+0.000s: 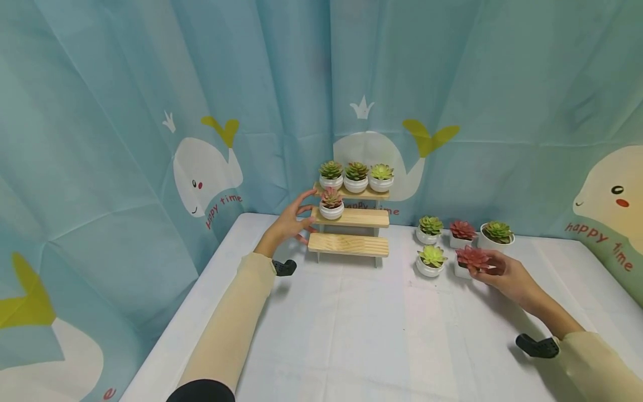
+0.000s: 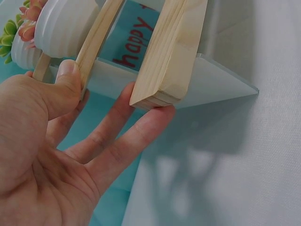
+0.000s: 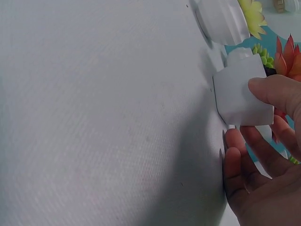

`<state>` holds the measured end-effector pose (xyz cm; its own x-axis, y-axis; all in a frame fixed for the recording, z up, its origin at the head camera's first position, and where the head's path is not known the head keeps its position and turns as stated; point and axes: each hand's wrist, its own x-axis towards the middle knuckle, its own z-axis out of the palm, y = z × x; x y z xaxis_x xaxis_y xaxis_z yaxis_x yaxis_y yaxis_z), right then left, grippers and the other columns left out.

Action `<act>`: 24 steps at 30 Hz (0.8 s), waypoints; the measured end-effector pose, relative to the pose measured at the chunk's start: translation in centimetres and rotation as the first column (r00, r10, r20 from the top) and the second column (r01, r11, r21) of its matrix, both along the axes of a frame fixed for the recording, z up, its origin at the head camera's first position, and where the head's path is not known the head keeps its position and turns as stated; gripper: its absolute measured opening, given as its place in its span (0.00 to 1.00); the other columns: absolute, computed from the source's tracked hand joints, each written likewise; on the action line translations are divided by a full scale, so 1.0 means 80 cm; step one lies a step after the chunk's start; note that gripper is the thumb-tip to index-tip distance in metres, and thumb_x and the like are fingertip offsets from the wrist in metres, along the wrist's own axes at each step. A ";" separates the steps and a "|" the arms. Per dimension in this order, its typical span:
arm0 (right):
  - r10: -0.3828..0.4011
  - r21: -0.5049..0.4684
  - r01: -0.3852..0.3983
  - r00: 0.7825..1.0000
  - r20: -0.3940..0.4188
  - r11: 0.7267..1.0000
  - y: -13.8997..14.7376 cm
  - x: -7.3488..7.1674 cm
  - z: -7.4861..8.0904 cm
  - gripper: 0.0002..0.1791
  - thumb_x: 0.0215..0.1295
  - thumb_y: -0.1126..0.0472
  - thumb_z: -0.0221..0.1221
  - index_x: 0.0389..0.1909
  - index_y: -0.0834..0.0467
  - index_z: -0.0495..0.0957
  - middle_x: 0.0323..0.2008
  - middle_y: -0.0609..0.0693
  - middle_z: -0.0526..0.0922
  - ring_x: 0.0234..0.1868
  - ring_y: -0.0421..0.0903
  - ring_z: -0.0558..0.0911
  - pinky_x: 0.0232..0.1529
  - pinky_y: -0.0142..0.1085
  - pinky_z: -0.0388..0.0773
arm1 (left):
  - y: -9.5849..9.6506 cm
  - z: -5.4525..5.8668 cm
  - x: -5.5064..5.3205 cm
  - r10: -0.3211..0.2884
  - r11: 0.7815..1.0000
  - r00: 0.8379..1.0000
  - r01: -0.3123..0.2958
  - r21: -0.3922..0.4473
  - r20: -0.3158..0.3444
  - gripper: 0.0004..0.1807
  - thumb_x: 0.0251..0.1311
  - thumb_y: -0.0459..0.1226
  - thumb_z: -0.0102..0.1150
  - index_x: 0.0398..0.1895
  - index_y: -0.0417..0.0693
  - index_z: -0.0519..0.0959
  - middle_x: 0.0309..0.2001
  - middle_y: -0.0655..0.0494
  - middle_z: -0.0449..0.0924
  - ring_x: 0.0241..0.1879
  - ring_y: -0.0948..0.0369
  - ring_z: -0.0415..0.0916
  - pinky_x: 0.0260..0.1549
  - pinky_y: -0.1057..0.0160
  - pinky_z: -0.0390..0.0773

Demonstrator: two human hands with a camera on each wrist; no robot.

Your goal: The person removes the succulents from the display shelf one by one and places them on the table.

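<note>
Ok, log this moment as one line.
left hand: touching tiered stand; right hand: gripping potted red succulent; top tier: three plants; middle tier: pink plant

This spot has a blue curtain (image 1: 301, 61) with white whales (image 1: 203, 173), and you cannot tell what kind of room it is. The curtain hangs behind the table (image 1: 361, 335) and along both its sides. Plants (image 1: 432, 257) and a wood stand (image 1: 349, 244) sit on the table.

The left arm (image 1: 233, 312) is slanting forward; the left grip (image 1: 287, 223) is holding its fingers (image 2: 136, 134) splayed, the left thumb (image 2: 68, 82) pressing. The right arm (image 1: 593, 357) is angling inward; the right grip (image 1: 511, 279) is pinching, its right thumb (image 3: 275, 92) lying straight, its lower two fingers (image 3: 233, 162) curling.
</note>
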<state>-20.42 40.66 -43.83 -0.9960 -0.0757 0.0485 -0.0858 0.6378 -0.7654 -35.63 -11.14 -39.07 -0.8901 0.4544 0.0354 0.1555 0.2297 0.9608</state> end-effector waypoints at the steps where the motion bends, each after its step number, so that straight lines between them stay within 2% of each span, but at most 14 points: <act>1: 0.000 0.000 0.000 1.000 0.001 1.000 0.000 0.000 0.000 0.37 0.70 0.59 0.68 0.71 0.73 0.63 0.58 0.68 0.76 0.41 0.22 0.77 0.38 0.25 0.81 | 0.000 0.000 0.000 0.000 1.000 1.000 0.000 0.003 0.002 0.42 0.74 0.34 0.58 0.82 0.75 0.51 0.79 0.40 0.53 0.47 0.37 0.84 0.33 0.33 0.85; 9: 0.003 -0.007 -0.003 1.000 0.005 1.000 0.001 -0.001 -0.001 0.37 0.69 0.60 0.68 0.71 0.73 0.63 0.55 0.64 0.77 0.41 0.24 0.78 0.38 0.25 0.81 | 0.001 0.001 0.000 0.008 1.000 1.000 -0.008 0.009 0.013 0.42 0.74 0.33 0.57 0.81 0.76 0.52 0.80 0.40 0.52 0.46 0.39 0.84 0.34 0.33 0.85; 24: 0.003 0.028 -0.004 1.000 0.017 1.000 0.004 -0.003 -0.002 0.39 0.70 0.58 0.68 0.71 0.74 0.62 0.57 0.70 0.77 0.42 0.27 0.78 0.38 0.26 0.81 | 0.003 0.001 0.000 0.017 1.000 1.000 -0.017 -0.003 0.025 0.43 0.74 0.31 0.56 0.81 0.78 0.51 0.80 0.40 0.52 0.47 0.37 0.84 0.29 0.41 0.87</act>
<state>-20.63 41.01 -43.99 -0.9963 -0.0801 0.0297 -0.0753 0.6585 -0.7488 -35.62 -10.90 -39.02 -0.8982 0.4394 0.0117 0.1275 0.2352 0.9635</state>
